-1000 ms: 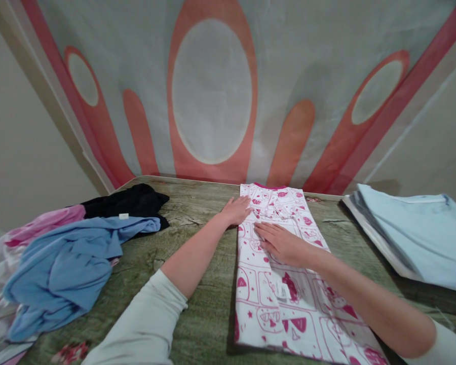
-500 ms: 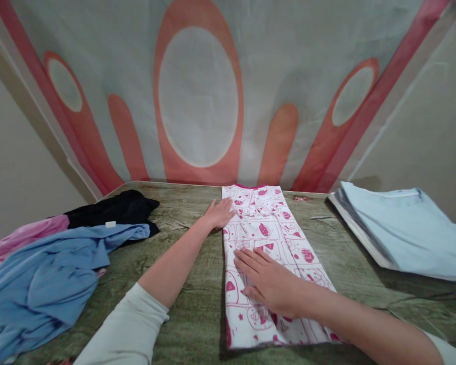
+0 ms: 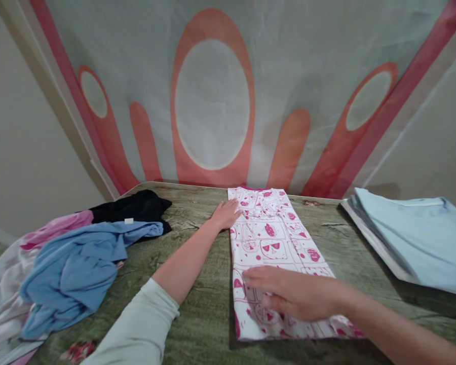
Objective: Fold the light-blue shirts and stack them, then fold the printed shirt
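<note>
A white garment with a pink cartoon print (image 3: 273,238) lies folded into a long strip down the middle of the green table (image 3: 197,304). My left hand (image 3: 225,214) rests flat, fingers together, on the table at the strip's far left corner, touching the cloth's edge. My right hand (image 3: 292,294) lies palm down with fingers spread across the near end of the strip. Neither hand grips the cloth.
An unfolded heap of blue (image 3: 79,263), black (image 3: 137,205), pink (image 3: 57,225) and white clothes covers the table's left side. A stack of folded pale blue garments (image 3: 414,238) sits at the right. A grey and red patterned sheet (image 3: 213,101) hangs behind the table.
My right hand has slid along the printed garment from its far half toward me, to its near end. My left hand has stayed at the far left corner.
</note>
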`<state>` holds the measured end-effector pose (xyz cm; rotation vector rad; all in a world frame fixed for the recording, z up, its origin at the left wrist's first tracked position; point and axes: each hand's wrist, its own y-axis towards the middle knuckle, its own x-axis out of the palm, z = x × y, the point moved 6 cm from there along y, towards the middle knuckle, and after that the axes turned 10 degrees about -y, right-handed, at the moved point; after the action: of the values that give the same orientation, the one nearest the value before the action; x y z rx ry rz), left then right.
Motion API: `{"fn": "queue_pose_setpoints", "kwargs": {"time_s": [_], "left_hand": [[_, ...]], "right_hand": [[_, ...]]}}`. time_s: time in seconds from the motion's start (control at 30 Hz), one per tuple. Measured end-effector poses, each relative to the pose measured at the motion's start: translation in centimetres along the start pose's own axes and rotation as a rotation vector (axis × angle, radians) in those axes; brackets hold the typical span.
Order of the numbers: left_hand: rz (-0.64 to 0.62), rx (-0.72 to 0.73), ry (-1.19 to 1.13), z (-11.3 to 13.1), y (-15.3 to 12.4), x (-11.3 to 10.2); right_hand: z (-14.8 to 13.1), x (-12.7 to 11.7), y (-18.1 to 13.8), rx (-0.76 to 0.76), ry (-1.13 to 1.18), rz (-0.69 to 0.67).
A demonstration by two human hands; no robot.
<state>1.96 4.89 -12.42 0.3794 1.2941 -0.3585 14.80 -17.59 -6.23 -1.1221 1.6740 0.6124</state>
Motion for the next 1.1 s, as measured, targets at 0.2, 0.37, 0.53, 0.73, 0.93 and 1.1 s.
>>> {"fn": "queue_pose_setpoints", "kwargs": {"time_s": [0.2, 0.37, 0.53, 0.73, 0.93, 1.1], "left_hand": [[0.049, 0.033, 0.025, 2.0, -0.9, -0.9], [0.003, 0.027, -0.014, 4.4, -1.3, 0.4], [-0.062, 0.083, -0.021, 5.0, -0.5, 1.5], [-0.099, 0.272, -0.058, 6.2, 1.2, 1.5], [-0.048, 0.273, 0.011, 6.6, 2.7, 0.5], [-0.090, 0.319, 0.047, 7.2, -0.6, -0.4]], "right_hand": [[11.9, -3.0, 1.6, 0.311, -0.259, 0.237], [22.0, -3.3, 0.3, 0.587, -0.447, 0.390], [25.1, -1.3, -2.0, 0.640, -0.458, 0.330], [23.2, 0.0, -4.8, 0.797, -0.525, 0.267], [22.0, -1.1, -6.5, 0.853, -0.587, 0.241], [21.9, -3.6, -4.6, 0.893, -0.618, 0.334]]}}
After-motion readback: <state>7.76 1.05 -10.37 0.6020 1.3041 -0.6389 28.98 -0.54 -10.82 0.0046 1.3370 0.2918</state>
